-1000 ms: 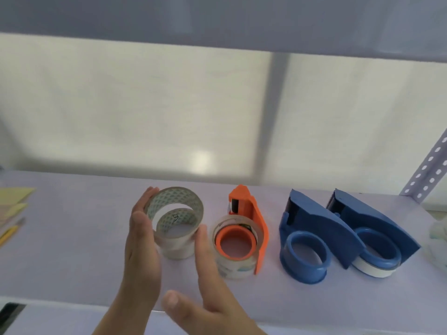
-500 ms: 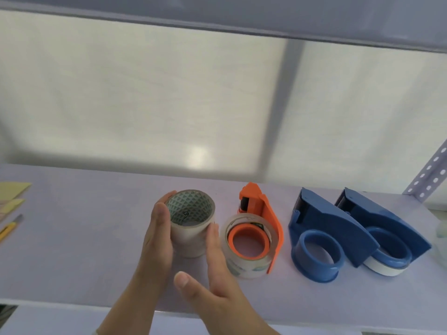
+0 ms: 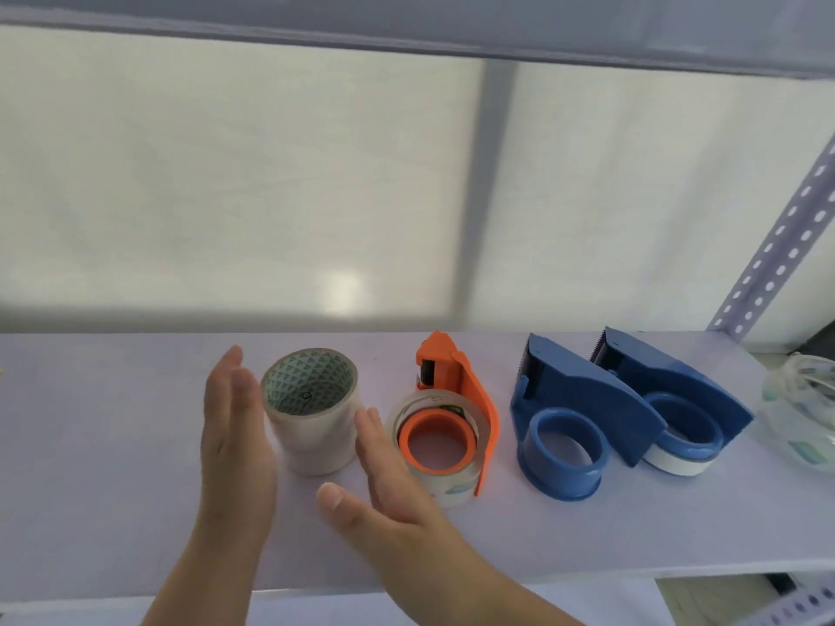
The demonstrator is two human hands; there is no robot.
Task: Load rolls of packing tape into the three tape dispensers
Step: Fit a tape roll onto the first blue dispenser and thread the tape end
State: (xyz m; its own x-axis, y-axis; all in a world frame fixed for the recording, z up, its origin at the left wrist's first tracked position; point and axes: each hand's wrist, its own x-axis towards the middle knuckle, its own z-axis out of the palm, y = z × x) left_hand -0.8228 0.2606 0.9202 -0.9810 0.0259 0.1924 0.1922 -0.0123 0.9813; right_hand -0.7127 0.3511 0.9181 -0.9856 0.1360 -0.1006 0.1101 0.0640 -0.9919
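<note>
A stack of two clear packing tape rolls [image 3: 311,426] stands upright on the pale shelf [image 3: 113,445]. My left hand [image 3: 235,440] is flat and open just left of the stack; my right hand [image 3: 384,481] is open just right of it, in front of the orange dispenser [image 3: 470,390]. Neither hand grips the stack. The orange dispenser has a clear roll around its hub. The middle blue dispenser [image 3: 583,399] has a bare hub. The right blue dispenser [image 3: 696,399] carries a white roll.
A clear plastic bag [image 3: 804,408] with more tape lies at the shelf's right end. A perforated metal upright [image 3: 777,246] rises at the back right. A translucent white panel closes the back of the shelf.
The upper roll, held tilted a second ago, now sits flat on the lower roll. Both hands have let go of the stack and spread apart.
</note>
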